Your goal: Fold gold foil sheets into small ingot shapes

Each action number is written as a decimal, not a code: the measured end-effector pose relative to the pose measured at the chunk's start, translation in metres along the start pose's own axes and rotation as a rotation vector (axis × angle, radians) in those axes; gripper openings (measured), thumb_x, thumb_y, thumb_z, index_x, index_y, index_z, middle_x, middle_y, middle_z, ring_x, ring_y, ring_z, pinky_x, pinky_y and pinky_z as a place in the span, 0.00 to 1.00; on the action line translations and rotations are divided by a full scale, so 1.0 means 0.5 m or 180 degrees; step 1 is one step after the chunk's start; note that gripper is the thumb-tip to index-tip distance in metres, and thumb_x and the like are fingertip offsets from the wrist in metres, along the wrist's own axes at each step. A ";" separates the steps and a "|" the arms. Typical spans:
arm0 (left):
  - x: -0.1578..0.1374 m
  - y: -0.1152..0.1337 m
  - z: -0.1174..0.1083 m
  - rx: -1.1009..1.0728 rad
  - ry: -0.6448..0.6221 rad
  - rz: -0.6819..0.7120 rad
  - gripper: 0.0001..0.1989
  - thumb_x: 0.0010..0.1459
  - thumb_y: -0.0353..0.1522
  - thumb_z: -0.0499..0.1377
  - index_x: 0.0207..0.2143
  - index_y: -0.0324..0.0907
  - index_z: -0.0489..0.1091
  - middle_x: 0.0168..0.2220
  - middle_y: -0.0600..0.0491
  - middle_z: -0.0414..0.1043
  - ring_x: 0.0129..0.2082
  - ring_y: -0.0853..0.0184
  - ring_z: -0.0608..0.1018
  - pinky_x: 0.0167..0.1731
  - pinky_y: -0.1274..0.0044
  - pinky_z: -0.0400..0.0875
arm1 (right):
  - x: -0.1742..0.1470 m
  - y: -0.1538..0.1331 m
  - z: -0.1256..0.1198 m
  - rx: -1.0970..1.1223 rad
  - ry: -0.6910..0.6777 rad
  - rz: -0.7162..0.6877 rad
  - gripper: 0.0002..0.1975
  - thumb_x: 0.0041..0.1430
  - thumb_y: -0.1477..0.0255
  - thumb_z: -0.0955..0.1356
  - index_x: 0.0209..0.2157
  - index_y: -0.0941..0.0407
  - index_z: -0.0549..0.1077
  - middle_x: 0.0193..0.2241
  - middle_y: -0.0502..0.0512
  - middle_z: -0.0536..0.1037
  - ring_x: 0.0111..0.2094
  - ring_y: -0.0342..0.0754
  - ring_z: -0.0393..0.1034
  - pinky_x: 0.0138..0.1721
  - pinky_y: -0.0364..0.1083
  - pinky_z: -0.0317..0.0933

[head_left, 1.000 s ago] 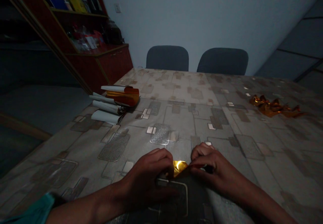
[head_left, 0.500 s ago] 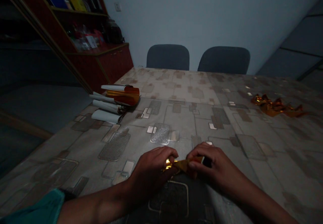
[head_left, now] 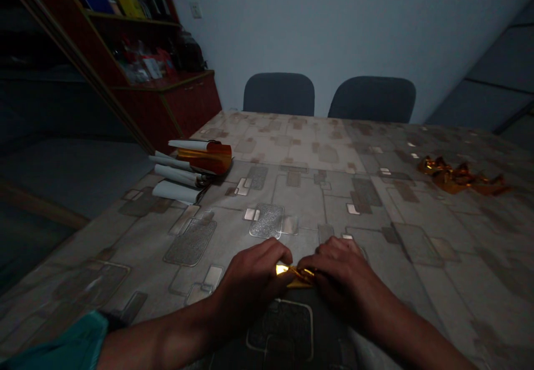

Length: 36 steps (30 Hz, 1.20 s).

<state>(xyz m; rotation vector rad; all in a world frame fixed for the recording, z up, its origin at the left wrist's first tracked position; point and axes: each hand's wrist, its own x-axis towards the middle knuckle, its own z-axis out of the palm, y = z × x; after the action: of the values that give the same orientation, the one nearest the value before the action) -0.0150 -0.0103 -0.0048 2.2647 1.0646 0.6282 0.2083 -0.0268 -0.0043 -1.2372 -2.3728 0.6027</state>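
Sleeve (head_left: 62, 345), one and teal, came nearest, at eight o'clock, with one bare forearm leading out of it; a second bare forearm reached in from five o'clock. Two hands met over the near part of the bench (head_left: 233, 228). The left hand (head_left: 254, 272), at six o'clock, had its fingers curled closed, gripping the left end of one gold foil piece (head_left: 298, 283). The right hand (head_left: 342, 270), near five o'clock, had its fingers bent down on the right end of that same piece, gripping it too, though the fingertips were partly hidden. The foil piece lay between the two hands, just below the middle of the view, between five and six o'clock, its middle bunched and a flat strip showing along its near edge.

Farther out, one bundle of folded sheets (head_left: 177, 192) lay at nine o'clock, showing four pale folds and one curved orange-gold face. At three o'clock sat one group of crumpled gold pieces (head_left: 454, 183), overlapping too much to count.

Beyond the bench stood two grey chairs, one at twelve o'clock (head_left: 278, 94) and one near two (head_left: 372, 100). One red-brown cabinet (head_left: 192, 100) rose at ten o'clock, and one wall socket (head_left: 195, 10) showed at eleven.
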 end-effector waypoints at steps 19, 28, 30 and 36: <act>-0.017 -0.016 -0.008 -0.0121 -0.0082 0.0358 0.04 0.60 0.26 0.58 0.33 0.38 0.73 0.35 0.51 0.73 0.32 0.68 0.75 0.32 0.78 0.68 | -0.003 -0.002 -0.002 0.0090 0.0012 0.0091 0.13 0.59 0.80 0.67 0.37 0.48 0.79 0.28 0.48 0.77 0.33 0.48 0.67 0.39 0.49 0.49; -0.017 -0.006 0.001 0.0204 0.0051 0.0143 0.07 0.63 0.30 0.56 0.35 0.41 0.73 0.29 0.55 0.73 0.27 0.70 0.73 0.26 0.80 0.67 | -0.001 -0.003 0.000 0.0022 -0.0029 0.0076 0.14 0.60 0.79 0.67 0.37 0.45 0.79 0.25 0.46 0.76 0.31 0.48 0.66 0.38 0.49 0.48; -0.019 -0.007 0.007 0.0083 0.0135 -0.0045 0.07 0.63 0.31 0.55 0.35 0.42 0.73 0.28 0.56 0.72 0.26 0.71 0.73 0.24 0.81 0.67 | -0.002 -0.005 -0.001 -0.0029 -0.0046 0.0086 0.14 0.59 0.80 0.67 0.37 0.45 0.79 0.24 0.46 0.76 0.30 0.47 0.66 0.38 0.49 0.49; -0.022 -0.006 0.012 -0.0096 0.0107 -0.0479 0.06 0.62 0.31 0.57 0.37 0.44 0.75 0.28 0.57 0.71 0.26 0.70 0.74 0.25 0.79 0.68 | -0.002 -0.007 -0.008 -0.0338 0.0147 -0.0003 0.11 0.59 0.77 0.68 0.38 0.46 0.79 0.28 0.50 0.74 0.33 0.49 0.65 0.39 0.50 0.50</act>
<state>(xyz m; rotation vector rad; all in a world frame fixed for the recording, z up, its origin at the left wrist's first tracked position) -0.0194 -0.0190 -0.0131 2.1312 1.2206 0.6173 0.2088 -0.0288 0.0006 -1.2802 -2.3939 0.4479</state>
